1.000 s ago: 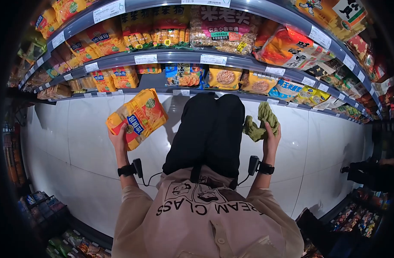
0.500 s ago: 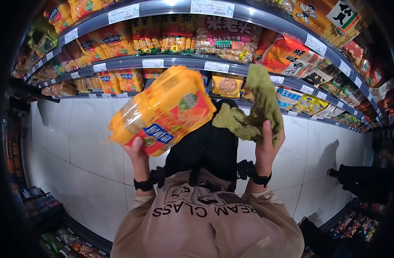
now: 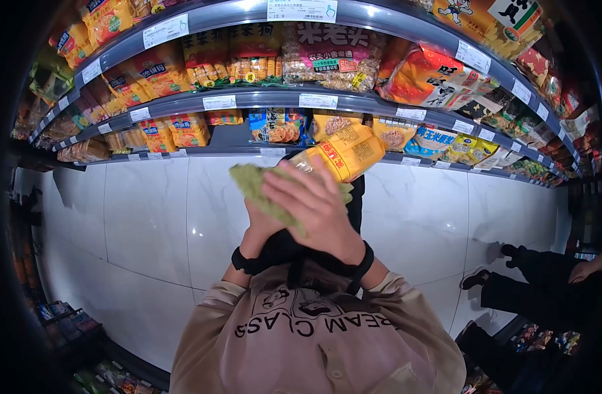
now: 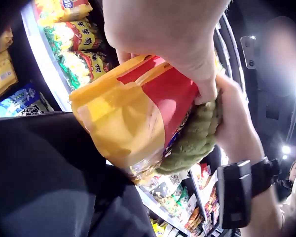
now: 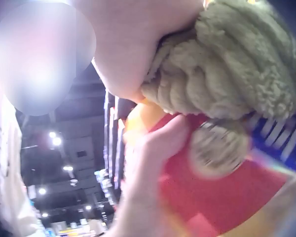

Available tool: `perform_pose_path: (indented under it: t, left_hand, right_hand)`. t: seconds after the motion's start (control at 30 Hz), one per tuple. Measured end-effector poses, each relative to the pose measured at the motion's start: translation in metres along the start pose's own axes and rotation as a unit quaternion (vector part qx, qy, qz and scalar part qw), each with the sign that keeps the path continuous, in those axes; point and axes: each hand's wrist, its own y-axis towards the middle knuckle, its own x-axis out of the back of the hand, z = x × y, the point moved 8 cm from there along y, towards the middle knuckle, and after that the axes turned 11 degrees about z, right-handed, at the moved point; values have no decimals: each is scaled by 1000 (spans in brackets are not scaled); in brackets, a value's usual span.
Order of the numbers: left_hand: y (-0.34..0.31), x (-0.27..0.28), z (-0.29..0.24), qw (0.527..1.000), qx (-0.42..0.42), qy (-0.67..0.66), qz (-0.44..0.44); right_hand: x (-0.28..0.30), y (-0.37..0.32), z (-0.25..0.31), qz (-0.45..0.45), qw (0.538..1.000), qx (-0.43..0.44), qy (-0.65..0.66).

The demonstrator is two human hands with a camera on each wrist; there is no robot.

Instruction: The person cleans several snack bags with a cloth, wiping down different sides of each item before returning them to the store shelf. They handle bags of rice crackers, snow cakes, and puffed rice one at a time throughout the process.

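A yellow and red snack package [image 3: 353,152] is tilted in front of my body. My left hand [image 3: 263,220] grips it, with the thumb lying along its red face in the right wrist view. Over its printed side, my right hand [image 3: 319,213] holds a fuzzy green cloth [image 3: 247,180] against it, fingers stretched across the cloth. In the left wrist view, the cloth [image 4: 192,140] is bunched between the package [image 4: 128,118] and my right hand [image 4: 237,121]. Much of the left hand is hidden behind the cloth and right hand in the head view.
Curved store shelves [image 3: 248,98] full of bagged snacks run ahead, price tags along their edges. A gap [image 3: 227,139] shows on the lowest shelf, left of a blue snack bag [image 3: 277,125]. At right, a person's dark-clothed legs [image 3: 524,289] stand on the tiled floor [image 3: 419,217].
Both hands have come together from either side. The package has turned and swung toward the middle, and the right hand has brought the green cloth left onto it. A person's legs at right moved closer.
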Motion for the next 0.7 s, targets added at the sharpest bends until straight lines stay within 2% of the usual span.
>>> perform_pose_path:
  t: [0.03,0.07,0.13,0.17,0.23,0.27,0.33,0.37,0.4,0.47,0.5,0.53,0.57,0.6,0.67,0.7]
  left_hand:
    - [-5,-1,19,920,41,-374,-111]
    - [7,10,7,922,-22,-366,-127]
    - [6,10,3,920,-19,-370,-128]
    - [7,8,2,919,-21,-372,-127]
    - [8,2,4,904,-15,-404,-139]
    - [4,-3,6,904,-16,-405,-138]
    - [-4,-10,21,905,47,-401,-136]
    - [-2,-7,21,959,69,-268,-62]
    - [-2,-5,20,959,70,-266,-61]
    - [-4,-3,17,931,51,-353,-81]
    - [-4,-3,15,931,50,-353,-79]
    - [-2,-3,15,920,47,-381,-82]
    - [2,-4,14,907,41,-410,-85]
    - [6,-6,14,894,36,-438,-88]
    - [11,-6,7,896,10,-435,-86]
    - [12,-7,5,894,14,-439,-87]
  right_hand:
    - [12,-4,-19,-10,998,-37,-59]
    - [26,-9,-42,-20,990,-75,-116]
    - [51,-27,-86,-103,969,-147,-170]
    - [47,-30,-88,-104,968,-149,-172]
    - [43,-27,-68,-160,978,-80,-108]
    - [29,-22,-54,-101,986,-111,-74]
    - [7,-15,-21,-76,995,-63,-6]
    - [-2,-15,-7,-79,997,-17,-17]
    - [-1,-15,-9,-79,997,-17,-14]
    - [4,-19,-18,-64,997,-11,-27]
    - [14,-24,-35,-60,995,-50,-62]
    - [28,-34,-59,-162,984,-56,-40]
    - [39,-42,-82,-196,972,-96,-91]
    - [42,-41,-82,-200,970,-96,-96]
    - [50,-43,-90,-251,953,-150,-76]
    - [38,-41,-76,-239,962,-103,-88]
